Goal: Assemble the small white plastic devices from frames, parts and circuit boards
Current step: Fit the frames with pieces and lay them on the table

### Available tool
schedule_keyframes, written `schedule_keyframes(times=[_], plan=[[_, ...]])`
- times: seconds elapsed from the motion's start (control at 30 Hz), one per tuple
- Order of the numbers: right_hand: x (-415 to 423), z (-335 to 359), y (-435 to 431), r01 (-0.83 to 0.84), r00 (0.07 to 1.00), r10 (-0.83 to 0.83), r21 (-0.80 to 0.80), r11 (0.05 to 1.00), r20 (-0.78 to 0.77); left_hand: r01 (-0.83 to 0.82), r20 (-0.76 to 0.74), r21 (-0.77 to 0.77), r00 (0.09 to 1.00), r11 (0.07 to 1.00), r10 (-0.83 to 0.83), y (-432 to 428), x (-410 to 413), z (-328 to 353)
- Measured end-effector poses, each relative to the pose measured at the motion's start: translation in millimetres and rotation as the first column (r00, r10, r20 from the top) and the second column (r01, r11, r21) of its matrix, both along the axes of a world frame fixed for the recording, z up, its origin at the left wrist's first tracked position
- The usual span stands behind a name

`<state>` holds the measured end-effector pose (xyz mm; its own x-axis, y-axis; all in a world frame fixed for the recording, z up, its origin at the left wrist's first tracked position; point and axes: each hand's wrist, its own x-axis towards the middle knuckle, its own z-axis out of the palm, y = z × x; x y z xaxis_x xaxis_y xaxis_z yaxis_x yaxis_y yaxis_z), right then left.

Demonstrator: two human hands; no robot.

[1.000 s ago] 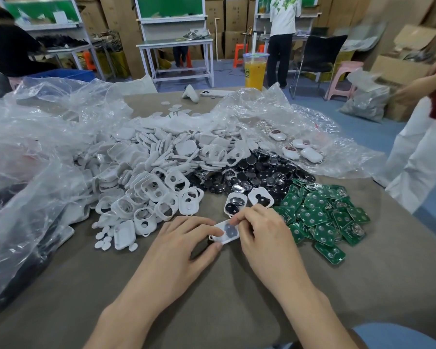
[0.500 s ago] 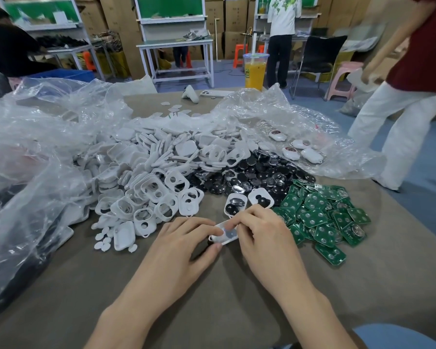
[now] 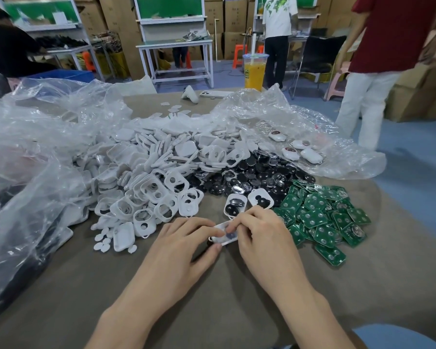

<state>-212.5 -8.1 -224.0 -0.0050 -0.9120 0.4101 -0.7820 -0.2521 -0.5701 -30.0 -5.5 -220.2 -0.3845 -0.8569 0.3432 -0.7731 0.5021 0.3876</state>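
Pinching one white frame [image 3: 228, 239] between left hand [image 3: 181, 250] and right hand [image 3: 262, 238], just over the table [image 3: 212, 306], about midway along the near edge.

Left hand: thumb tip at the frame's near side, fingers curled over its left end.

Right hand: fingertips curled down onto the frame's top, beside a dark part seated inside. Thumb hidden, so can't tell where it presses.

Just beyond the hands, lying flat side by side: one part-filled frame [image 3: 234, 206] and a second part-filled frame [image 3: 261, 199], black parts in each.

Centre-left: big heap of empty white frames and covers [image 3: 146, 182], backing onto a clear plastic bag [image 3: 30, 152] bunched along the left edge. A few small white ovals [image 3: 99, 246] loose at the heap's near side.

Centre: pile of glossy black parts [image 3: 257, 175], touching the white heap on the left and the green circuit boards [image 3: 322, 217] on the right. Boards heaped toward the right edge, just beside the right hand; touching or not, can't tell.

Far right: several closed white devices [image 3: 290, 153] on a second clear plastic sheet [image 3: 275, 114].

Far edge: cup of orange drink [image 3: 254, 71], phone [image 3: 215, 93] lying flat near it.

Off the table, right side: person in red top and white trousers [image 3: 393, 31], standing.
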Motion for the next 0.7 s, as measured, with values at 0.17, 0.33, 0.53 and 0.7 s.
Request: schedule_keyframes(times=[0.17, 0.33, 0.53, 0.7], plan=[[-2.5, 2.9, 1.5, -0.037, 0.999, 0.037, -0.015, 0.999, 0.023, 0.027, 0.013, 0.006, 1.000, 1.000, -0.027, 0.4, 3.0, 0.6], [-6.7, 14.3, -12.7, 0.013, 0.994, -0.002, -0.103, 0.995, 0.106, -0.074, -0.001, -0.128, 0.997, 0.989, 0.075, -13.0, -0.4, 4.3], [-3.3, 43.8, -84.5, 0.096, 0.986, -0.099, -0.029, 0.995, -0.134, -0.336, 0.042, -0.244, 0.934, 0.910, 0.356, -72.0, 3.4, 17.3], [-9.4, 37.3, -130.9, 0.150, 0.963, -0.110, 0.150, 0.977, -0.246, -0.385, 0.162, -0.224, 0.891, 0.895, 0.423, -104.8, 15.3, 17.4]])
